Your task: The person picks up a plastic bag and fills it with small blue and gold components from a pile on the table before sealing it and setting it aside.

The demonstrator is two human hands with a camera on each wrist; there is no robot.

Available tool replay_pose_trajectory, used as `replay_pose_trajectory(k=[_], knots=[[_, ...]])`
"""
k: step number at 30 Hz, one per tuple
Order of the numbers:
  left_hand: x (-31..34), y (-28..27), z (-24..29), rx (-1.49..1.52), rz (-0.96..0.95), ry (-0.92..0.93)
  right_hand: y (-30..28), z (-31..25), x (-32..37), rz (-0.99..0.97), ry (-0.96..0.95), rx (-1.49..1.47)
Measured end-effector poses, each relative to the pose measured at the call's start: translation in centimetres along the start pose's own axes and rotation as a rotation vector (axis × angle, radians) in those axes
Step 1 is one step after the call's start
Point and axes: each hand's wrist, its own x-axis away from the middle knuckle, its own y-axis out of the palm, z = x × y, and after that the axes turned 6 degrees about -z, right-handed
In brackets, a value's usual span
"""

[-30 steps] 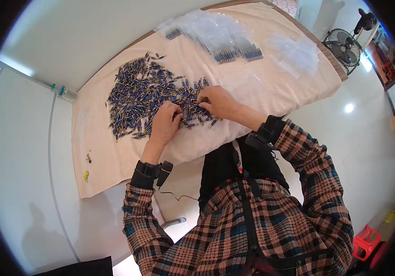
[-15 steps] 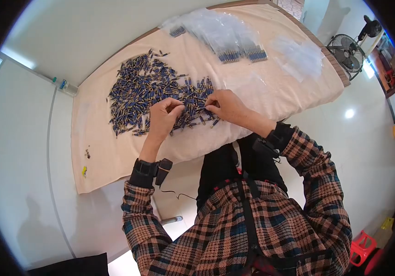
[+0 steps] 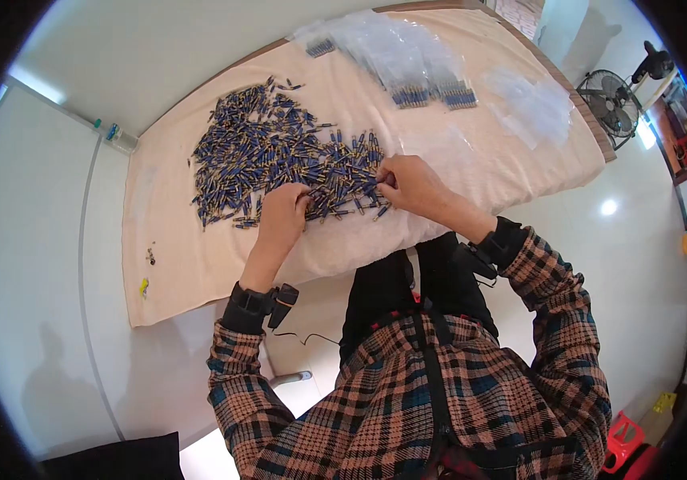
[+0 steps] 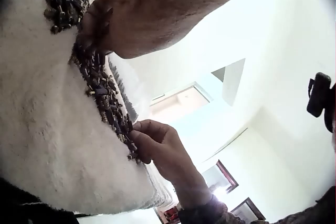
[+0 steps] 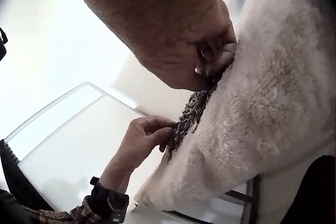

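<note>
A broad heap of small blue-and-gold cylindrical pieces (image 3: 247, 152) covers the left and middle of the cloth-covered table. My left hand (image 3: 281, 214) is at the heap's near edge, thumb and fingers curled together on one of the pieces. At the right end of the heap, my right hand (image 3: 417, 186) pinches another piece between thumb and fingers; its fingertips partly hide it. The left wrist view shows this right hand (image 4: 164, 148) bent over the row of pieces (image 4: 107, 98). In the right wrist view, the left hand (image 5: 137, 142) has its fingertips right at the pieces (image 5: 191, 111).
Clear plastic bags (image 3: 391, 52), some with rows of the pieces inside, lie along the table's far side. More flat bags (image 3: 531, 104) are at the far right. A small yellow item (image 3: 144, 286) lies near the left edge. A fan (image 3: 611, 100) stands beyond the table.
My right hand lifted slightly from the heap, then shifted right along it. The left hand rose a little and came back down at the near edge. The head view has shifted slightly.
</note>
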Motion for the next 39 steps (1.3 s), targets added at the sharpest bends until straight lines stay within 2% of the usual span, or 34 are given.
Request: replay_pose_trajectory(k=[1,4,8,12,17,20,24,29,32,33,36,37,39], knots=[[0.1,-0.1,0.0,-0.002,0.005,-0.003,0.1,0.0,0.0,0.005,0.010,-0.007],[1.2,-0.1,0.8,0.073,0.056,-0.191,0.5,0.2,0.2,0.009,0.030,-0.024],[3.5,1.3,2.5,0.224,0.110,-0.348,0.8,0.2,0.5,0.111,-0.049,-0.098],[4.3,2.3,3.7,0.056,0.164,-0.255,0.7,-0.9,0.4,0.091,-0.012,-0.180],[4.2,2.7,4.5,-0.070,0.120,-0.241,0.9,-1.8,1.1,0.093,0.000,-0.225],[4.3,3.1,4.5,-0.146,0.179,-0.190,0.9,-2.2,1.8,0.085,0.007,-0.278],[4.4,3.4,5.0,-0.185,0.148,-0.255,0.7,-2.3,2.6,0.080,-0.024,-0.286],[4.1,3.6,4.5,-0.244,0.175,-0.195,0.9,-2.4,3.5,0.051,0.059,-0.388],[4.1,3.3,3.8,0.055,0.266,-0.222,1.5,-2.1,3.8,0.060,0.095,-0.447],[3.8,3.1,4.5,0.055,0.262,-0.218,1.7,-2.1,3.8,0.074,0.120,-0.527],[2.8,2.7,6.5,0.552,0.159,-0.377,2.3,-2.2,3.7,0.103,0.168,-0.686],[2.5,2.8,7.2,0.553,0.158,-0.371,2.3,-2.4,3.7,0.096,0.161,-0.708],[1.8,3.3,8.7,0.820,0.074,-0.434,2.1,-2.6,3.5,0.085,0.145,-0.752]])
